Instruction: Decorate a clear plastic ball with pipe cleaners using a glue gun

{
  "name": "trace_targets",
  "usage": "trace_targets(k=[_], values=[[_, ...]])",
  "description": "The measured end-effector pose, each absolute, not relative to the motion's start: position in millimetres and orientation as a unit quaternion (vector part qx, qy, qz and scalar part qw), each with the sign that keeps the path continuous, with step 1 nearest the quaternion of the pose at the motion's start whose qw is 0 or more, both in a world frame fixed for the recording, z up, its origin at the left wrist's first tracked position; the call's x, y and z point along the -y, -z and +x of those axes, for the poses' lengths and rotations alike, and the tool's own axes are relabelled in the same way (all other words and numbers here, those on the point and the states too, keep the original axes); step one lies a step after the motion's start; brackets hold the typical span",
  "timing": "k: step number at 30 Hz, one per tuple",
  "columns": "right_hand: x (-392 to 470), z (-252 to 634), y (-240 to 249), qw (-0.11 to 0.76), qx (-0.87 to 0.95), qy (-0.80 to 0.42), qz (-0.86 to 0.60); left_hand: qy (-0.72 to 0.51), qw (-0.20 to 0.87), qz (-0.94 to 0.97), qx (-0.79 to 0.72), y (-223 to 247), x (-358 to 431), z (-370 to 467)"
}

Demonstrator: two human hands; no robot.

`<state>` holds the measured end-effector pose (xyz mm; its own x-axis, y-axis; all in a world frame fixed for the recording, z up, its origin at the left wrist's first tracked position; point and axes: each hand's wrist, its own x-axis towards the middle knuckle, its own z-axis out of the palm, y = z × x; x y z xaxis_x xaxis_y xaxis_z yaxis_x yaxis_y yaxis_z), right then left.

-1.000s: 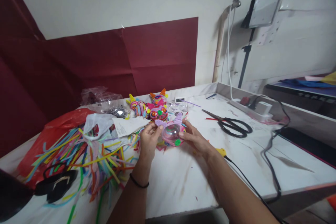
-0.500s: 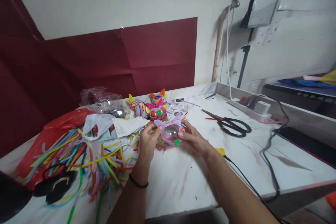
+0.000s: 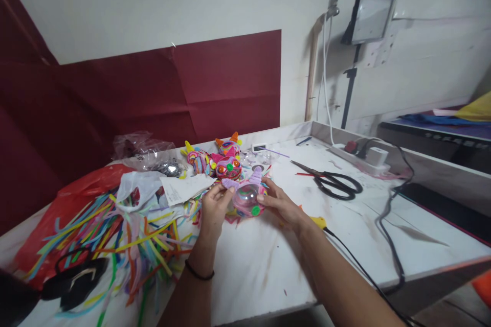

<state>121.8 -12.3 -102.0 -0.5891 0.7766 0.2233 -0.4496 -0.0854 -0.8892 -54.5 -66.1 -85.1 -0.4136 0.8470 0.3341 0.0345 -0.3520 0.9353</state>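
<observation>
Shows fuzzy strips [image 3: 141, 234] heaped left of the clear-domed piece [image 3: 247, 195], perhaps for easy reach. Clamps left hand [image 3: 215, 212] on that piece's left edge and right hand [image 3: 282, 205] on its right edge, seemingly to steady it between both. Shows scissors [image 3: 321, 174] right of it, apparently set aside. Compared with half a second earlier, keeps the same grip, with only the view slightly shifted.

Ears [image 3: 255, 177]: lilac (button [image 3: 255, 210]: bright green) | scissor handles [image 3: 338, 184]: black | sheet [image 3: 230, 79]: maroon
</observation>
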Motion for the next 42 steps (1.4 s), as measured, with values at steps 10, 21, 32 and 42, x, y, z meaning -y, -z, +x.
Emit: trace_targets(k=[10, 21, 32, 42], values=[[11.9, 120.1, 104.7, 0.413, 0.529, -0.73, -0.132, -0.669, 0.302, 0.459, -0.501, 87.4, 63.4, -55.9], [11.5, 122.7, 110.6, 0.363, 0.522, -0.756, -0.157, -0.63, 0.345, 0.471, -0.512, 94.8, 60.1, -64.1], [15.1, 119.0, 109.7, 0.358, 0.532, -0.742, -0.197, -0.593, 0.388, 0.457, -0.537, 108.6, 53.1, -76.8], [14.5, 121.4, 111.3, 0.338, 0.604, -0.673, -0.261, -0.582, 0.406, 0.453, -0.54, 117.2, 49.7, -81.5]])
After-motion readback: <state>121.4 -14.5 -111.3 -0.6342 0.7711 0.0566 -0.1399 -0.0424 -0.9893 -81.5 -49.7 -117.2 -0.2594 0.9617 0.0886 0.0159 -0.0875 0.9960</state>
